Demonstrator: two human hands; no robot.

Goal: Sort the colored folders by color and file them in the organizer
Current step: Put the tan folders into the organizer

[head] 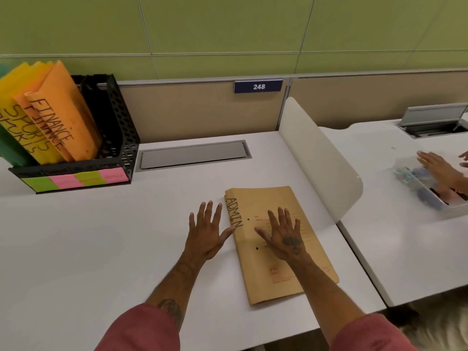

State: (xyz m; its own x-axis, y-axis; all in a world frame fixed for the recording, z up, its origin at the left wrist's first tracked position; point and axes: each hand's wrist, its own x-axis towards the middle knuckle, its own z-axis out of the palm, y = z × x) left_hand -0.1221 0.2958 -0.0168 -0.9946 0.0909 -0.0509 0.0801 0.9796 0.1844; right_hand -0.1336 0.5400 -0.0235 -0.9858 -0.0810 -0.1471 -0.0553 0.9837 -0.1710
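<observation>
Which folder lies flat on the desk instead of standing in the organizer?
The tan ADMIN folder, flat under the right hand. The orange FINANCE folders and yellow SPORTS folders stand in the black organizer.

- Brown folder (278, 249) — matt kraft card, faintly creased across the middle.
- Orange folders (63, 110) — matt card, slightly mottled.
- Organizer (121, 138) — black perforated walls with a dull finish; metal or plastic, cannot tell.
- Labels (76, 179) on its front — matt coloured paper.
- Worktop (101, 236) — smooth white laminate, soft sheen.
- Divider (319, 158) — smooth white plastic, semi-gloss.
- Cable flap (192, 155) — grey metal, satin.
- Sleeve (141, 330) — red knit cloth, soft.
</observation>
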